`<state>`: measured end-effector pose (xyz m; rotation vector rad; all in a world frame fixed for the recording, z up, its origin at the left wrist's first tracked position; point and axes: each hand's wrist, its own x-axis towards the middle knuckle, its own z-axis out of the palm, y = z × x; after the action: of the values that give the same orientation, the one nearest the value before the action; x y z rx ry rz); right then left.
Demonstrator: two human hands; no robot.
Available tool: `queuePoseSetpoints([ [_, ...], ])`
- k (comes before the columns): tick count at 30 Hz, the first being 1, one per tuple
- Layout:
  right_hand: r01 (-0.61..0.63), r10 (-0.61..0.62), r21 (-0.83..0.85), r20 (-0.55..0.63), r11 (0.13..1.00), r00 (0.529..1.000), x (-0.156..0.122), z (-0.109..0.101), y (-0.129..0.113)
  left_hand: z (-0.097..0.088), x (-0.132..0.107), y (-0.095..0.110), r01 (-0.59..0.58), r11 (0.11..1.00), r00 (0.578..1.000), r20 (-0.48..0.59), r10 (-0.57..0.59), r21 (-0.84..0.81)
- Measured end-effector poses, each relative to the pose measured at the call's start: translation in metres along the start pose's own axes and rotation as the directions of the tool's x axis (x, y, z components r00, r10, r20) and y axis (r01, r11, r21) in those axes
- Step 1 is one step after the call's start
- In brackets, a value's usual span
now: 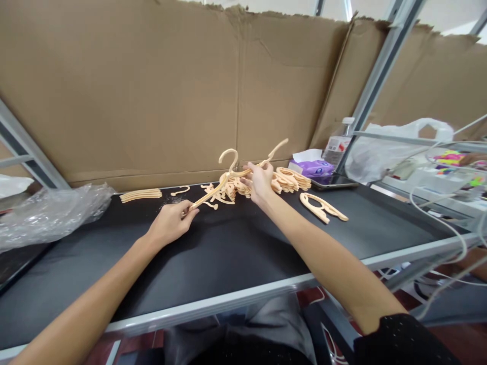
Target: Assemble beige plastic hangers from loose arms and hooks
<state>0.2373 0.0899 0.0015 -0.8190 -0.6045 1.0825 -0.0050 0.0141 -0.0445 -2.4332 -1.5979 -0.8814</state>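
Observation:
A cream plastic folding hanger (pixel 229 174) is held up above the black tabletop, its arms spread and its hook upward. My left hand (pixel 173 220) pinches the end of its left arm. Around the right arm, my right hand (pixel 259 180) is closed, and that arm's tip sticks out beyond the fingers. Behind the hands lies a pile of cream hanger parts (pixel 230 190), partly hidden by my right hand. Folded hangers (pixel 291 180) are stacked to the right of that hand. Nearer the front edge lies one single folded hanger (pixel 323 207).
Several straight cream strips (pixel 140 194) and a loose hook (pixel 180 191) lie at the back left. Clear plastic wrap (pixel 57 213) covers the left end. A purple tissue pack (pixel 312 167), a bottle (pixel 338 143) and a dark tablet-like device (pixel 335 181) stand back right. White cables (pixel 437 218) hang at right.

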Motion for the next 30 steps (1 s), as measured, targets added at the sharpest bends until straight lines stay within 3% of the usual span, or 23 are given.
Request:
queuePoseSetpoints([
  [2, 0.061, -0.06, -0.055, 0.031, 0.997, 0.998, 0.001, -0.001, 0.0, 0.0, 0.0, 0.0, -0.003, 1.0, 1.0, 0.008, 0.003, -0.013],
  [5, 0.114, -0.095, -0.115, 0.166, 0.987, 0.982, 0.0, -0.003, -0.001, -0.002, 0.0, -0.002, 0.014, 1.0, 1.0, -0.023, -0.014, 0.002],
  [10, 0.107, -0.034, -0.189, 0.355, 0.976, 0.934, -0.001, -0.005, -0.002, -0.01, 0.001, -0.009, 0.099, 0.995, 0.993, -0.067, -0.097, 0.024],
  [14, 0.045, 0.033, -0.233, 0.319, 0.971, 0.947, -0.001, -0.004, 0.003, -0.01, 0.001, -0.011, 0.129, 0.991, 0.991, -0.042, -0.13, -0.025],
  [18, 0.054, 0.002, -0.21, 0.257, 0.976, 0.966, 0.0, -0.001, 0.006, -0.01, 0.003, -0.01, 0.147, 0.986, 0.988, -0.043, -0.15, -0.074],
  [24, -0.012, 0.066, -0.181, 0.298, 0.983, 0.952, 0.002, -0.001, 0.002, -0.014, 0.003, -0.009, 0.154, 0.988, 0.988, 0.004, -0.154, -0.017],
  [30, -0.016, 0.04, -0.118, 0.208, 0.993, 0.977, 0.004, -0.002, 0.0, -0.014, 0.004, -0.02, 0.25, 0.968, 0.967, -0.05, -0.248, 0.038],
])
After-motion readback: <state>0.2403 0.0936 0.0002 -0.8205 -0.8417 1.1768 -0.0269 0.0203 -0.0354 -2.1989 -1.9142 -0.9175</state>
